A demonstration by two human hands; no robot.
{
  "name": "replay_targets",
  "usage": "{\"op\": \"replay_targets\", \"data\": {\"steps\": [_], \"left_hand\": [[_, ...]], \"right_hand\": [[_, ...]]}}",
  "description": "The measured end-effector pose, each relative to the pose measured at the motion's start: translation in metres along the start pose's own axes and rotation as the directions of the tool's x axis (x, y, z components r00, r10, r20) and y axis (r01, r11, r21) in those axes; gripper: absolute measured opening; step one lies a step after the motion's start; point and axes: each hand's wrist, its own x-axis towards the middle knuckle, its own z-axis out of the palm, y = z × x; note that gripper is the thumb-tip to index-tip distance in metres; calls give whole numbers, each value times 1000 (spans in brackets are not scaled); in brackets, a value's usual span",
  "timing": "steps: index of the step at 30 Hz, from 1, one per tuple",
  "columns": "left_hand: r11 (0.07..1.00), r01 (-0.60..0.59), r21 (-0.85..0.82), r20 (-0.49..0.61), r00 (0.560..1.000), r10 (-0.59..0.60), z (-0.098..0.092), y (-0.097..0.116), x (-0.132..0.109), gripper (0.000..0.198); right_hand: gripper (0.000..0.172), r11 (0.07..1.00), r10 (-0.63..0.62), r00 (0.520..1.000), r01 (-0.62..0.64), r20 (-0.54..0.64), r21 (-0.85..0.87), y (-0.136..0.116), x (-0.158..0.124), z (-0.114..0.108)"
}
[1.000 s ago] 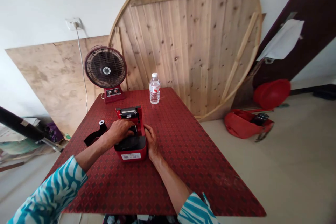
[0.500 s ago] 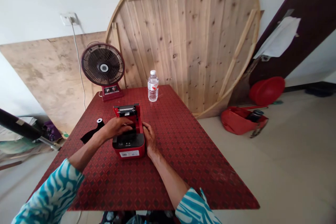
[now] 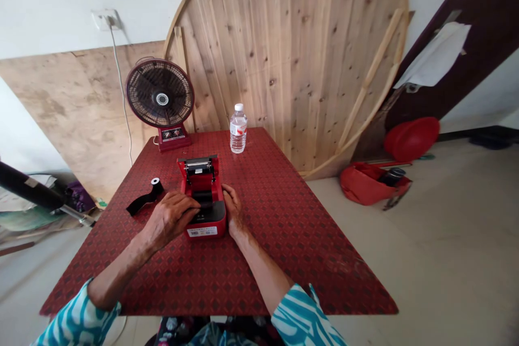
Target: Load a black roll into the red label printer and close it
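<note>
A red and black label printer (image 3: pixel 206 230) stands on the table with its lid (image 3: pixel 198 165) raised. Inside the bay lies a dark roll (image 3: pixel 201 196). My left hand (image 3: pixel 172 216) reaches over the printer's left side, fingers pinched together at the front edge of the bay; what is between the fingertips is hidden. Against the printer's right wall, my right hand (image 3: pixel 233 206) is curled and steadies it. Left of the printer, a black ribbon roll (image 3: pixel 156 186) stands with a length of its band unrolled on the table.
A clear water bottle (image 3: pixel 238 130) stands at the back of the red patterned table (image 3: pixel 284 259). A dark red fan (image 3: pixel 162 100) is at the back left. A large round wooden panel (image 3: pixel 292 65) leans on the wall. Red bag (image 3: pixel 360 184) on the floor at right.
My left hand has drawn back from over the bay toward its front edge, fingers now pinched, uncovering the roll inside. My right hand stays on the printer's side. The view has shifted slightly.
</note>
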Motion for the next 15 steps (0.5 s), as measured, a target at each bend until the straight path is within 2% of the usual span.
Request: {"op": "replay_targets", "data": {"steps": [7, 12, 15], "left_hand": [[996, -39, 84, -26, 999, 41, -3, 19, -11, 14], [996, -24, 86, -45, 999, 28, 1, 22, -17, 16], [996, -15, 89, -70, 997, 21, 3, 23, -21, 16]], "right_hand": [[37, 1000, 12, 1000, -11, 8, -5, -2, -1, 0], [38, 1000, 28, 1000, -28, -3, 6, 1, 0, 0], [41, 999, 46, 998, -45, -46, 20, -4, 13, 4]]}}
